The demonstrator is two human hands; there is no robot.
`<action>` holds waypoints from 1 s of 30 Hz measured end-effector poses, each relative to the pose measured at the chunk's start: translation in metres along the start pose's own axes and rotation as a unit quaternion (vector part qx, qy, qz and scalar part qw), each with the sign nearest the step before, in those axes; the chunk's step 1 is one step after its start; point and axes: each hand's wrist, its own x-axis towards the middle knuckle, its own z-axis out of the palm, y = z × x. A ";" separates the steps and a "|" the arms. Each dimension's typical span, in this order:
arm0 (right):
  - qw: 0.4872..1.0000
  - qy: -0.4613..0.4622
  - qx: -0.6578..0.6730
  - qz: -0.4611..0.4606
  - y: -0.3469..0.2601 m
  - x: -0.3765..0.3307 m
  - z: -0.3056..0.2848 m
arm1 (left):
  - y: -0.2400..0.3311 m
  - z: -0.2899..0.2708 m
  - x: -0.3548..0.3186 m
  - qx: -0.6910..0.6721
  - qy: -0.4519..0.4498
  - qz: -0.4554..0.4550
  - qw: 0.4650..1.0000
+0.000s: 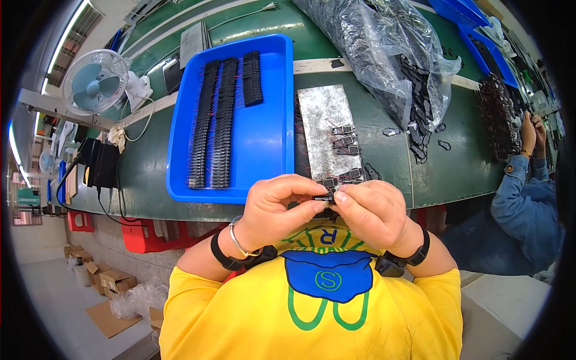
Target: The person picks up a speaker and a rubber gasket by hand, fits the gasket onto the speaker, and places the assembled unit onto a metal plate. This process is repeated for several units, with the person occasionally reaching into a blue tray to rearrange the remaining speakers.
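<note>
We see a tray (264,150) on the table (150,162) holding rows of parts (223,120); a metal plate (324,114) lies just right of it, a plastic bag (384,54) behind that, and a fan (96,81) far left.

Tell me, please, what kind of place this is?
Probably a small-parts assembly workshop. A long green workbench holds a blue tray with rows of small black parts, a clear plastic bag holds more, and another person works alongside.
</note>
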 end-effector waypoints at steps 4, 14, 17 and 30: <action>1.000 -0.001 0.016 0.015 -0.001 0.001 -0.001 | 0.004 -0.001 0.002 0.110 -0.010 0.063 0.992; 0.927 -0.049 0.260 0.266 -0.005 0.005 -0.009 | 0.009 -0.005 0.004 0.248 -0.026 0.197 0.948; 0.928 -0.080 0.257 0.258 -0.002 0.004 -0.008 | 0.008 -0.005 0.005 0.252 -0.026 0.215 0.943; 0.967 -0.036 0.211 0.136 0.004 -0.002 -0.002 | 0.002 -0.007 0.006 0.178 -0.055 0.153 0.970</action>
